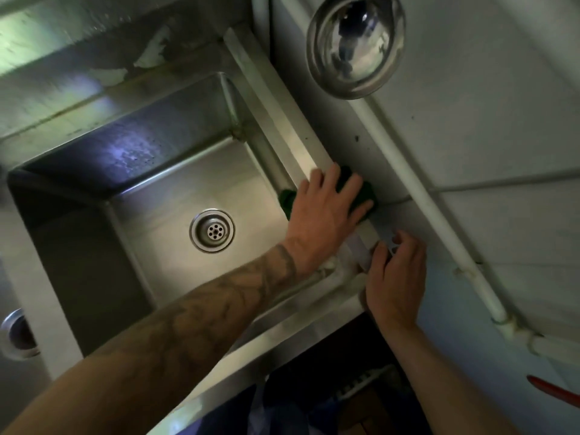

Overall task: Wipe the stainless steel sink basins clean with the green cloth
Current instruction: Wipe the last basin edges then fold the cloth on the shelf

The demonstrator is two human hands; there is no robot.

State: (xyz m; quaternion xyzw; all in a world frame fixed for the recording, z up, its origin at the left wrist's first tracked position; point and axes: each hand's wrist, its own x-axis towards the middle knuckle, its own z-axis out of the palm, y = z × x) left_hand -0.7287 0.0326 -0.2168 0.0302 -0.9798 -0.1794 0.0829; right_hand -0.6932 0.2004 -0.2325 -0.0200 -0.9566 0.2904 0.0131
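A deep stainless steel sink basin (175, 158) fills the left and middle of the head view, with a round drain (212, 230) in its floor. My left hand (326, 208) lies flat on the green cloth (365, 196), pressing it on the sink's right rim by the wall. The cloth shows as dark green patches on both sides of the hand. My right hand (394, 277) rests on the rim's near right corner, fingers curled on the edge, holding nothing that I can see.
A shiny steel bowl (354, 42) hangs on the white wall at the right. A white pipe (417, 196) runs along that wall. A second drain (17, 334) shows at the far left edge. A red object (552, 392) lies at the lower right.
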